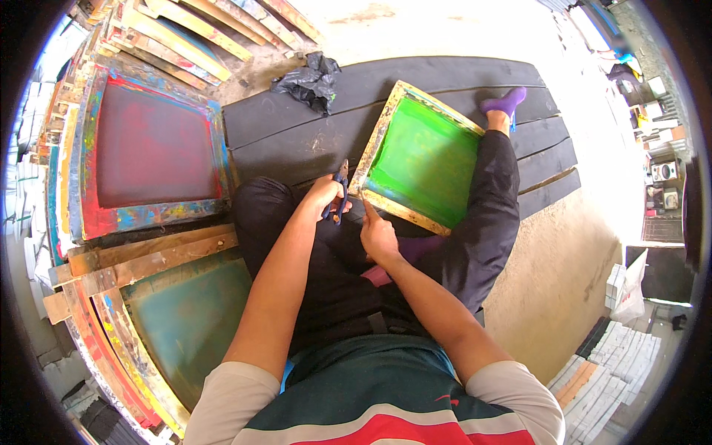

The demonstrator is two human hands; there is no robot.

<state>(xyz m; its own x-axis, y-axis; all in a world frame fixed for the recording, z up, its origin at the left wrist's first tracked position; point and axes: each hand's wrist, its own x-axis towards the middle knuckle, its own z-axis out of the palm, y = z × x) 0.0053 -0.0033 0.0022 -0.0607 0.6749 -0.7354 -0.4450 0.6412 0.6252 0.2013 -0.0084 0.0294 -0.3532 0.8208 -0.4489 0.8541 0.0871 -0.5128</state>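
Note:
My left hand (323,194) is closed around pliers (340,194) with dark blue handles, their metal jaws pointing up beside the frame's near left corner. My right hand (378,236) has its index finger stretched out to that corner; the other fingers curl beneath and are partly hidden. The screen-printing frame (400,210) has a worn, paint-stained wooden border and bright green mesh (426,159). It lies tilted between my legs, its right side against my outstretched right leg.
Dark planks (289,122) form the low platform under me. A crumpled black plastic bag (310,80) lies beyond. Left stand a red-meshed frame (156,144) and a grey-green one (196,319); more wooden frames (182,41) lean behind. White stacks (615,363) sit at the right.

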